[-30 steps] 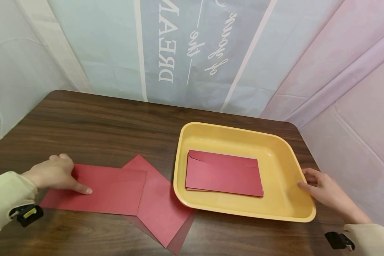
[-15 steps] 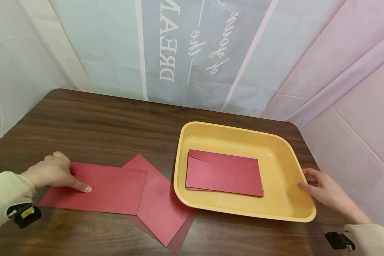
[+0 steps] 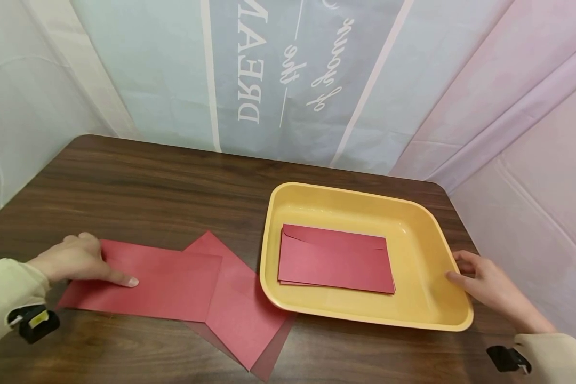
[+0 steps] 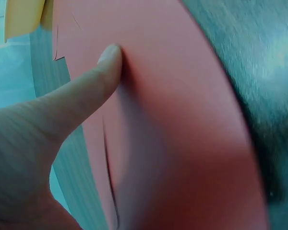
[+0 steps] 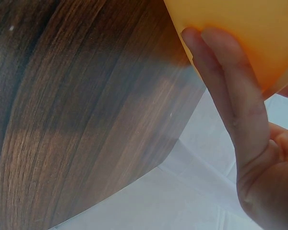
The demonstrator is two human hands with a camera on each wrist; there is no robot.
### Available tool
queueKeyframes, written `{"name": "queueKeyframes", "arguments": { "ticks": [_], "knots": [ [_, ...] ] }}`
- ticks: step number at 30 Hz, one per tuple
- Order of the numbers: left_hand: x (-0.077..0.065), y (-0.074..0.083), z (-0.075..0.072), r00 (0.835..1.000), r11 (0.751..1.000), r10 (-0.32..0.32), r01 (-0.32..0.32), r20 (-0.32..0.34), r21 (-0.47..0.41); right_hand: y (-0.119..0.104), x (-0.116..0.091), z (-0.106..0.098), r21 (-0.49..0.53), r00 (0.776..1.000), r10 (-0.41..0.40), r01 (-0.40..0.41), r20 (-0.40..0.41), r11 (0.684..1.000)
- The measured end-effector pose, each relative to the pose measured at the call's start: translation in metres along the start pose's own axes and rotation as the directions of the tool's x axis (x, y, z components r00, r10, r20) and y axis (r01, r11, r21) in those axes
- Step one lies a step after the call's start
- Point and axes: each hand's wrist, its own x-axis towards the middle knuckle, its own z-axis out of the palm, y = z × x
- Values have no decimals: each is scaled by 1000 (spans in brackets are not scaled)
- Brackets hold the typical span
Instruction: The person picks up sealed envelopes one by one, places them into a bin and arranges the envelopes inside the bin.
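At the left, my left hand (image 3: 77, 260) pinches the left end of a red envelope (image 3: 168, 282), thumb flat on top and fingers underneath, mostly hidden. In the left wrist view the thumb (image 4: 110, 60) presses the paper, which bows upward. Its right end lies over other red envelopes (image 3: 249, 320) spread at an angle on the table. My right hand (image 3: 485, 282) grips the right wall of a yellow tray (image 3: 415, 266), thumb inside the rim; the right wrist view shows fingers (image 5: 230, 62) against its outer side. A small stack of red envelopes (image 3: 336, 261) lies in the tray.
The dark wooden table (image 3: 173, 176) ends at a rounded far edge in front of a printed cloth backdrop (image 3: 297, 80). Pale cloth also hangs at both sides. The tray's lower left corner overlaps the spread envelopes.
My left hand has shifted slightly left, and the far left corner of the pinched envelope sits a little higher in view. My right hand and the tray have stayed in place.
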Motion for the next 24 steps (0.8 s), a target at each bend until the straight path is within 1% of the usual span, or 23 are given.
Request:
{"name": "queueKeyframes", "arguments": {
  "ticks": [5,13,16,19,20,24],
  "knots": [
    [4,0,2,999,998,36,-36,-2,-55,0,0,0,0,1000,-3,3,-3,1000],
    [9,1,4,998,992,58,-62,-32,-112,1,1,0,-5,1000,3,-3,-1,1000],
    [10,0,3,998,984,57,-56,3,-168,1,0,1,2,1000,-2,2,-6,1000],
    [9,1,1,999,976,45,-40,16,-212,2,0,2,11,1000,-10,10,-13,1000],
    [9,2,1,999,974,40,-36,11,-224,2,0,2,13,1000,-11,11,-14,1000],
    [8,6,2,998,967,20,-34,-56,-254,1,0,2,16,1000,-7,7,-12,1000]
  ]
}}
